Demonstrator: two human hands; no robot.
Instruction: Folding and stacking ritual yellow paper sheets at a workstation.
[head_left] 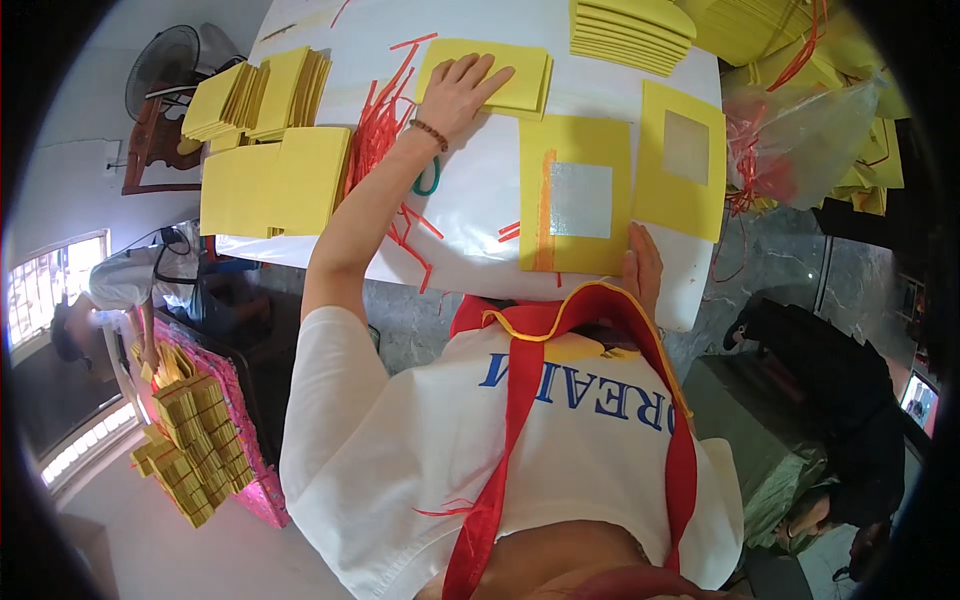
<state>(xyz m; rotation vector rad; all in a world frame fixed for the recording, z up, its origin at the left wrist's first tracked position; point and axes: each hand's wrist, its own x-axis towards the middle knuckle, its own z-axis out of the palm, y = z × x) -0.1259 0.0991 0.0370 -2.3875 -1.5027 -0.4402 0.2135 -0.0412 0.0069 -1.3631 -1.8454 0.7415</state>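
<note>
The white table (475, 215) (rather glossy) bore yellow stacks (270, 185) at upper left and top, red strips (380, 125) between them, and, right of centre, two yellow sheets (578, 150) with pale windows.

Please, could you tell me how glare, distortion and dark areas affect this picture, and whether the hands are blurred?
Head view: whitish glare on the pale panel near the right hand; neither this nor the left hand looks strongly blurred; fisheye bends the white table; black surrounds the rim; the left-side window is washed out.
</note>
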